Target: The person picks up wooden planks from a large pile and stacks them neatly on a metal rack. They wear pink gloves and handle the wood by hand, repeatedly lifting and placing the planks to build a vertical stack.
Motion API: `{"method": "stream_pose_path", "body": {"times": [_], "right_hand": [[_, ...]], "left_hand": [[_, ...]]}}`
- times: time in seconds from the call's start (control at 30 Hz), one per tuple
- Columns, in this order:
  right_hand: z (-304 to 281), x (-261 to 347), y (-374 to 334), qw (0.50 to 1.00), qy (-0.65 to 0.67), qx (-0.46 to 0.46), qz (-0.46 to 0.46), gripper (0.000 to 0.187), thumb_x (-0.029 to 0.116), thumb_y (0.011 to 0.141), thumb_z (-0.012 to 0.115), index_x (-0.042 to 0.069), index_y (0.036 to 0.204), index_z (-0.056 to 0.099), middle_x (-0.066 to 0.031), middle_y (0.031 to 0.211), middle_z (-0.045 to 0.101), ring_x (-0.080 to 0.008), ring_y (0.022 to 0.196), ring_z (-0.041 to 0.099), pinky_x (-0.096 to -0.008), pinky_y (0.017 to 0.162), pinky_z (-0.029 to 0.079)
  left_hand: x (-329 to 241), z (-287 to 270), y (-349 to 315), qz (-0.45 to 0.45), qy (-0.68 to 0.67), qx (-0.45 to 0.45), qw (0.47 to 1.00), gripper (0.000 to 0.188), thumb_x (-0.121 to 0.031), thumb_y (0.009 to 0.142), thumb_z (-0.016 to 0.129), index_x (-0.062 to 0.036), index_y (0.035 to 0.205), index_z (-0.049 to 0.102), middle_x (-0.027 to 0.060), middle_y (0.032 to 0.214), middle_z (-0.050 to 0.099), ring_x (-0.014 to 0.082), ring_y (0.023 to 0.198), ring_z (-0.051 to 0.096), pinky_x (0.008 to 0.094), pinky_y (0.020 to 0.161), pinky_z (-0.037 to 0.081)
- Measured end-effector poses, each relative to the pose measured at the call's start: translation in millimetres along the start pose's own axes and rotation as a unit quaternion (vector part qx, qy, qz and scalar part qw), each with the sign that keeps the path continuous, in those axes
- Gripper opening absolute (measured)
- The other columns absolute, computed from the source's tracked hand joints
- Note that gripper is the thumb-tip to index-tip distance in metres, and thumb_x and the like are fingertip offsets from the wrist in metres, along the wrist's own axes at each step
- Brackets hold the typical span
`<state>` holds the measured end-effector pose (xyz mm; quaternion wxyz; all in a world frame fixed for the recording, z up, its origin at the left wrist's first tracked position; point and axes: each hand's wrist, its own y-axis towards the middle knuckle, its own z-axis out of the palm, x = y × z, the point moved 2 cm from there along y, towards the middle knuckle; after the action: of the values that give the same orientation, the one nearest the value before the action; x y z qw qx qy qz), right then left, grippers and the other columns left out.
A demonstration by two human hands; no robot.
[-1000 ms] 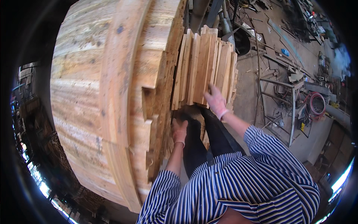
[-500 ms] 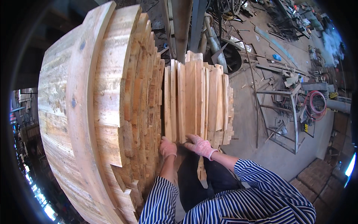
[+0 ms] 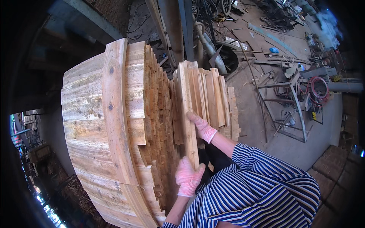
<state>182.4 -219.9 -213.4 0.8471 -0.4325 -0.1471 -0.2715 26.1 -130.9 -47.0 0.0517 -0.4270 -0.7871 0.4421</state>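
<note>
A narrow wooden plank [image 3: 187, 99] is raised on edge in front of me. Its near end is gripped by my left hand [image 3: 188, 177], in a pink-and-white work glove, with the thumb against the side. Farther up, my right hand [image 3: 203, 127], gloved alike, is closed around the plank's right side; part of its grip is hidden. Behind and to the right of the plank stands a row of upright boards [image 3: 213, 98]. Close on the left is a tall stack of wooden panels [image 3: 85, 117], its top panel crossed by a batten [image 3: 118, 125].
A metal frame [image 3: 298, 108] stands on the floor at right, with a coiled red hose [image 3: 318, 87] beside it. A steel post [image 3: 172, 30] rises beyond the stacks. Scrap metal and a long rod [image 3: 254, 85] lie farther back. Brown blocks [image 3: 330, 173] are piled at lower right.
The plank has come up out of the row and toward me. My left hand now grips its near end, and my right hand has moved up along it. The view has shifted.
</note>
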Motion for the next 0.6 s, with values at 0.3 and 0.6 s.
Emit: {"method": "stream_pose_path", "body": {"times": [0.3, 0.6], "right_hand": [[197, 148, -119, 0.917, -0.227, 0.293, -0.149, 0.122, 0.052, 0.075, 0.088, 0.007, 0.165, 0.018, -0.0148, 0.161, 0.038, -0.0266, 0.146, 0.039, -0.0384, 0.121, 0.032], [455, 212, -47, 0.496, -0.797, 0.248, -0.239, 0.114, 0.041, 0.067, 0.088, 0.010, 0.161, 0.031, -0.0236, 0.155, 0.046, -0.0348, 0.141, 0.047, -0.0418, 0.113, 0.043]], "left_hand": [[-25, -93, -5, 0.283, -0.592, -0.195, 0.729, 0.106, -0.031, 0.076, 0.093, -0.0066, 0.157, 0.030, 0.0124, 0.148, 0.049, 0.0248, 0.134, 0.050, 0.0412, 0.111, 0.044], [169, -202, -219, 0.030, -0.533, -0.426, 0.730, 0.093, -0.025, 0.076, 0.091, 0.0031, 0.151, 0.043, 0.0140, 0.135, 0.060, 0.0237, 0.126, 0.057, 0.0358, 0.106, 0.049]]}}
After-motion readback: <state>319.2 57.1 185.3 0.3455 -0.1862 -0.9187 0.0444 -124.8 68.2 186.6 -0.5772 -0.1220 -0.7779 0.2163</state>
